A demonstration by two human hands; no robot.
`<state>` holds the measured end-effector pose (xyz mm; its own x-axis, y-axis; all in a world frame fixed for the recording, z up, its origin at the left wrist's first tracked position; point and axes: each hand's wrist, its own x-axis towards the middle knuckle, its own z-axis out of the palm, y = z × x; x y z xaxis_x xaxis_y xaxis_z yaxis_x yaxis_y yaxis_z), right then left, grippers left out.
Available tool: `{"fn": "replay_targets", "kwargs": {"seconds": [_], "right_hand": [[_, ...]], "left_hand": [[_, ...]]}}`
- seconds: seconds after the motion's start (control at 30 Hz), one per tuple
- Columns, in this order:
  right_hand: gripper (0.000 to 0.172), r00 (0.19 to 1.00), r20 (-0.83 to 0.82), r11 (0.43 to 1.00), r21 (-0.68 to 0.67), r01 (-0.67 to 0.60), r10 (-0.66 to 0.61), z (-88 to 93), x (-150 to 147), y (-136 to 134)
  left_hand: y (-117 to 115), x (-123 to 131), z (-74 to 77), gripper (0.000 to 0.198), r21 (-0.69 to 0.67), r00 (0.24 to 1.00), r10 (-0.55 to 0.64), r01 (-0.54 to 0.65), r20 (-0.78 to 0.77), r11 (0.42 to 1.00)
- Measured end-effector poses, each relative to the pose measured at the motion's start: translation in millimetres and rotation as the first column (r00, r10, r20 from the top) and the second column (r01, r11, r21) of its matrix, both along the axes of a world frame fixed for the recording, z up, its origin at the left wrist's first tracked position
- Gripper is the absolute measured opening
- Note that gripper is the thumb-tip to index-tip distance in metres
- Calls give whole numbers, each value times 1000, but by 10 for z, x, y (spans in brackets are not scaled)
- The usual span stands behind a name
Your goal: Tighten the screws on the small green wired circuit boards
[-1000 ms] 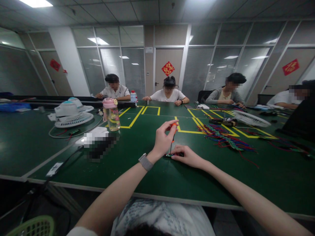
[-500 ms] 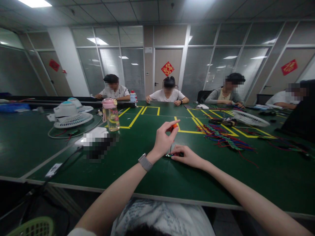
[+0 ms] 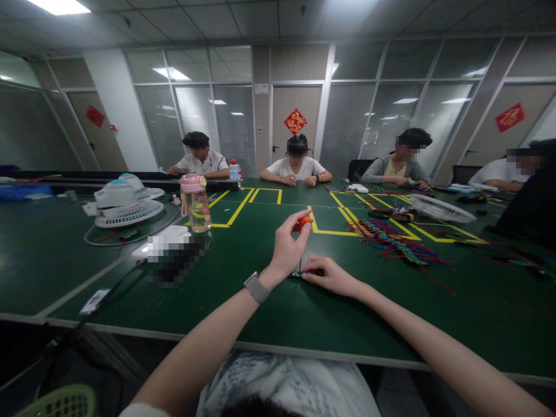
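My left hand [image 3: 290, 244], with a watch on its wrist, is closed round the orange handle of a screwdriver [image 3: 304, 222]. The tool stands nearly upright, its thin shaft pointing down at a small green circuit board [image 3: 297, 275] on the green table [image 3: 269, 313]. My right hand [image 3: 330, 275] lies low beside the board, thumb and fingers pinched at its right edge. Whether the tip touches the board is too small to tell.
A pink-lidded bottle [image 3: 195, 202], fan parts [image 3: 125, 202] and a white box [image 3: 167, 240] lie left. Boards with red and blue wires [image 3: 402, 243] and a fan grille [image 3: 441, 208] lie right. Several people sit across the table.
The fingers of my left hand have curled in closer round the orange handle. My right hand stays at the board. The person opposite has brought both hands nearer together.
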<state>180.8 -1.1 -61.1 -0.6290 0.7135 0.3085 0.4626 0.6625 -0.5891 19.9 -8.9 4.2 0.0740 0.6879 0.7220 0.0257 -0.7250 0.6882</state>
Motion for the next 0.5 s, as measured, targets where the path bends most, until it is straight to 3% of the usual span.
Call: {"fn": "replay_targets", "kwargs": {"seconds": [0.17, 0.37, 0.5], "right_hand": [[23, 1000, -2, 1000, 14, 4, -4, -7, -8, 3], [25, 1000, 4, 1000, -13, 7, -7, 1, -6, -7], [24, 1000, 2, 1000, -2, 11, -11, -5, -1, 0]], "left_hand": [[-23, -32, 24, 19, 110, 986, 145, -136, -86, 985], [13, -13, -4, 32, -15, 999, -22, 23, 31, 1000], [9, -9, -6, 25, 21, 999, 44, -44, 31, 999]]}}
